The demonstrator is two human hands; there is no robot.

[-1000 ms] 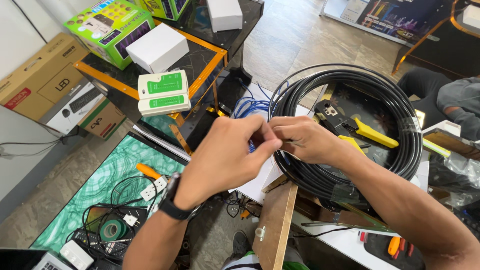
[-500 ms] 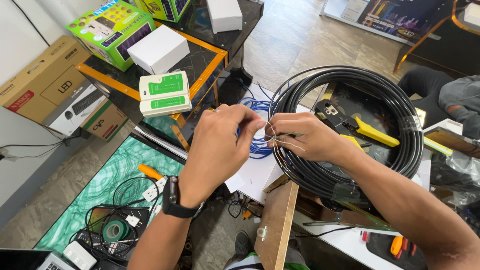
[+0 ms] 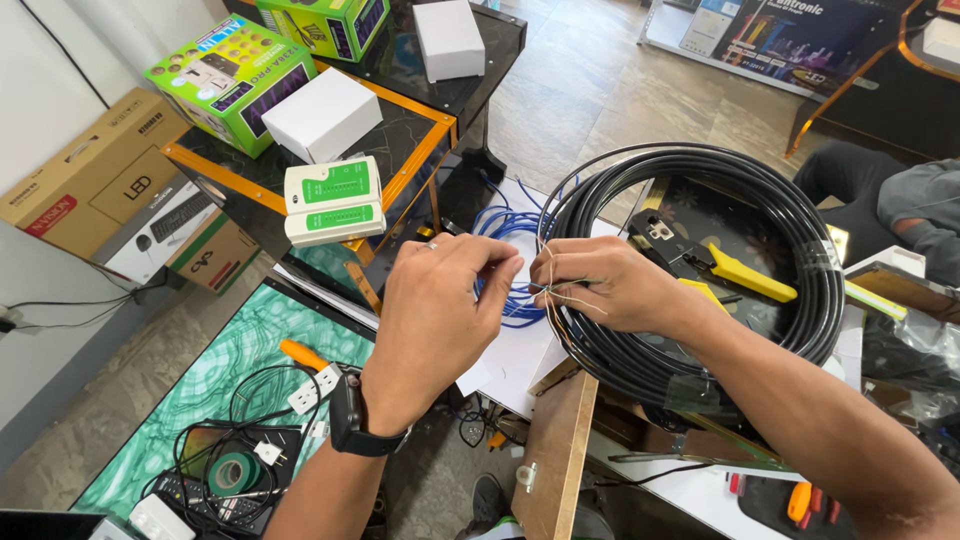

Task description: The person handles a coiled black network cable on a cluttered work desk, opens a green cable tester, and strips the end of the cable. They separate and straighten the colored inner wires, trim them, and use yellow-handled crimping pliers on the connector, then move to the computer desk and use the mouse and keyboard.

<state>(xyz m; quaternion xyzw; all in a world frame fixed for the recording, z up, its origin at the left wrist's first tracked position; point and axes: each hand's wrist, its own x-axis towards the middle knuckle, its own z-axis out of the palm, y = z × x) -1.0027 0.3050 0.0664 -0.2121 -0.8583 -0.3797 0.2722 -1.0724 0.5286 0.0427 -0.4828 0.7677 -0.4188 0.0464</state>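
Head view: since the earlier frames the left hand point(image 3: 440, 315) has drawn a little away from the right hand point(image 3: 610, 290), opening a short gap where thin wire strands point(image 3: 520, 291) now show, so the strands are being teased out. Both hands are pinched narrow on the strands, which run roughly level, left to right, above the desk point(image 3: 520, 350) beside the black cable coil point(image 3: 700, 270).
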